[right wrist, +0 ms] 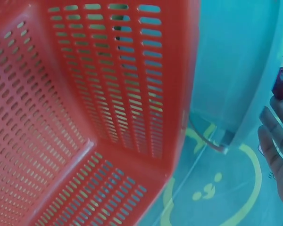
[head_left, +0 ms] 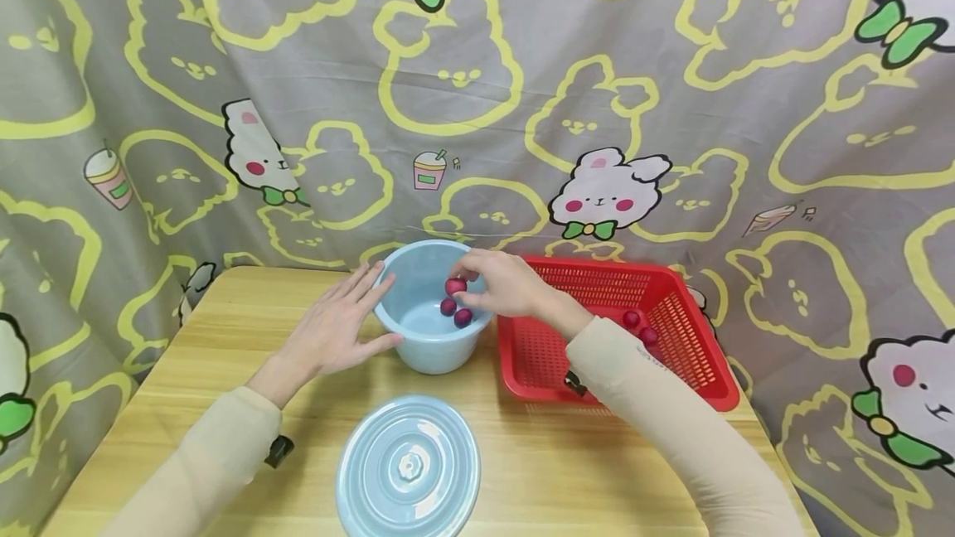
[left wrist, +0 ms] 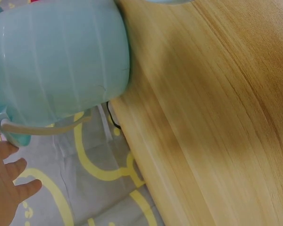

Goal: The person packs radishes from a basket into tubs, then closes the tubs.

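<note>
A light blue bucket [head_left: 436, 352] stands near the far edge of the table. Over its right side, my right hand [head_left: 506, 282] pinches a dark red, plum-like ball [head_left: 456, 287] between thumb and fingers. Two similar balls [head_left: 462, 318] lie at the bottom of the bucket. With fingers straight and spread, my left hand [head_left: 334, 326] is at the bucket's left rim; the left wrist view shows those fingers [left wrist: 26, 189] beside the bucket wall [left wrist: 66, 56] and its handle [left wrist: 42, 129]. In the right wrist view, the held ball [right wrist: 281, 88] appears at the right edge.
Right of the bucket sits a red perforated basket [head_left: 719, 388] with a few dark red balls [head_left: 632, 319] inside, partly hidden by my right arm. A light blue lid [head_left: 409, 467] lies on the wooden table [head_left: 567, 471] in front. A patterned curtain [head_left: 477, 131] hangs behind.
</note>
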Demonstrator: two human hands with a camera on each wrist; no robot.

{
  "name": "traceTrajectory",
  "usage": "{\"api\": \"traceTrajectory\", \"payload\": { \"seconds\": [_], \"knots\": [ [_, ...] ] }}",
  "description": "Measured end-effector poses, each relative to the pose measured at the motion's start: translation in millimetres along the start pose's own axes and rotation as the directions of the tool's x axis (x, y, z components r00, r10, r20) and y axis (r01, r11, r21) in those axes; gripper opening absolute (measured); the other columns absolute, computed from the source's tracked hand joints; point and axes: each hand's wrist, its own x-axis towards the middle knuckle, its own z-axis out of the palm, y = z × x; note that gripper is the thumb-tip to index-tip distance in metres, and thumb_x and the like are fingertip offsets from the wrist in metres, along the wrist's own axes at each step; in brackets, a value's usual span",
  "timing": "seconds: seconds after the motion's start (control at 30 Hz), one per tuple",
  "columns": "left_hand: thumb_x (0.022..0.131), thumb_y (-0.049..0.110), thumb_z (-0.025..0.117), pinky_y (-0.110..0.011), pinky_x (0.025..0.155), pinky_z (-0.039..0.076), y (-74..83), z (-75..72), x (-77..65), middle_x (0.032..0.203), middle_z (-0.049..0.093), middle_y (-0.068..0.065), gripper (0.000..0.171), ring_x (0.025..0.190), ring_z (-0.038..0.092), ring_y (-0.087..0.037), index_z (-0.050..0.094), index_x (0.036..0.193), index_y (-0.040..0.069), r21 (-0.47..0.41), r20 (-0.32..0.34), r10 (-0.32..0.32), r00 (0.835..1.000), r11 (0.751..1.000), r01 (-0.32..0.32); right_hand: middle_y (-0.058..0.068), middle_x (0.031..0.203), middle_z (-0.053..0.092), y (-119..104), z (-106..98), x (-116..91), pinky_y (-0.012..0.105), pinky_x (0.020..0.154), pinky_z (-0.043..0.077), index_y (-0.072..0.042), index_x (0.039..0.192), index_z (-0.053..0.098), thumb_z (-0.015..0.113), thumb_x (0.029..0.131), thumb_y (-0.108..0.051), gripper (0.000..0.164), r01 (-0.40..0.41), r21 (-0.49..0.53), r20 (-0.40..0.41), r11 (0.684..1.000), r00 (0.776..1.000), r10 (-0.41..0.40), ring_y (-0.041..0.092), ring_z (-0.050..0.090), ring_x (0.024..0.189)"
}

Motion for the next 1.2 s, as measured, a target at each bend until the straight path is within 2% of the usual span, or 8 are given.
{"api": "traceTrajectory", "payload": {
  "seconds": [0.27, 0.43, 0.63, 0.9, 1.2],
  "knots": [
    [0.097, 0.069, 0.059, -0.062, 0.13, 0.03, 0.9, -0.4, -0.2, 0.178, 0.019, -0.015, 0.095, 0.163, 0.024, -0.042, 0.03, 0.167, 0.012, -0.003, 0.015, -0.011, 1.0, 1.0, 0.011, -0.001, 0.115, 0.074, -0.6, 12.7, 2.9, 0.035, 0.087, 0.062, -0.02, 0.119, 0.075, 0.077, 0.096, -0.028, 0.025, 0.004, -0.013, 0.033, 1.0, 0.999, -0.004, 0.022, 0.071, 0.104],
    [0.097, 0.069, 0.058, -0.061, 0.13, 0.03, 0.8, 0.5, -0.3, 0.178, 0.018, -0.015, 0.095, 0.164, 0.024, -0.042, 0.03, 0.168, 0.012, -0.003, 0.015, -0.012, 1.0, 1.0, 0.012, -0.002, 0.115, 0.071, -0.2, 19.4, 2.0, 0.032, 0.084, 0.06, -0.022, 0.118, 0.075, 0.078, 0.095, -0.028, 0.025, -0.033, -0.022, 0.054, 0.999, 0.998, 0.034, 0.019, 0.068, 0.103],
    [0.097, 0.069, 0.059, -0.061, 0.13, 0.031, -0.1, 0.9, -0.2, 0.178, 0.019, -0.015, 0.096, 0.163, 0.024, -0.042, 0.03, 0.167, 0.012, -0.003, 0.011, -0.008, 1.0, 1.0, 0.008, -0.005, 0.112, 0.071, 0.2, 26.1, 2.8, 0.031, 0.082, 0.059, -0.026, 0.117, 0.075, 0.078, 0.095, -0.035, 0.024, -0.035, -0.049, 0.063, 0.998, 0.997, 0.038, 0.016, 0.068, 0.103],
    [0.097, 0.068, 0.06, -0.063, 0.128, 0.032, -0.2, -0.4, -0.9, 0.178, 0.018, -0.016, 0.095, 0.163, 0.024, -0.042, 0.03, 0.168, 0.012, -0.014, 0.011, -0.009, 1.0, 1.0, 0.01, 0.0, 0.118, 0.073, -0.9, 24.3, 1.9, 0.036, 0.086, 0.063, -0.019, 0.122, 0.076, 0.077, 0.096, -0.033, 0.029, -0.032, -0.013, 0.064, 0.999, 0.997, 0.033, 0.022, 0.072, 0.109],
    [0.097, 0.069, 0.058, -0.063, 0.129, 0.032, -1.0, 0.1, 0.0, 0.178, 0.017, -0.014, 0.095, 0.164, 0.023, -0.042, 0.029, 0.168, 0.013, -0.013, 0.017, -0.012, 1.0, 1.0, 0.012, 0.002, 0.119, 0.075, -4.2, 17.6, -4.2, 0.032, 0.083, 0.063, -0.019, 0.122, 0.076, 0.078, 0.095, -0.029, 0.028, -0.01, -0.001, 0.049, 1.0, 0.999, 0.01, 0.019, 0.071, 0.103]
  ]
}}
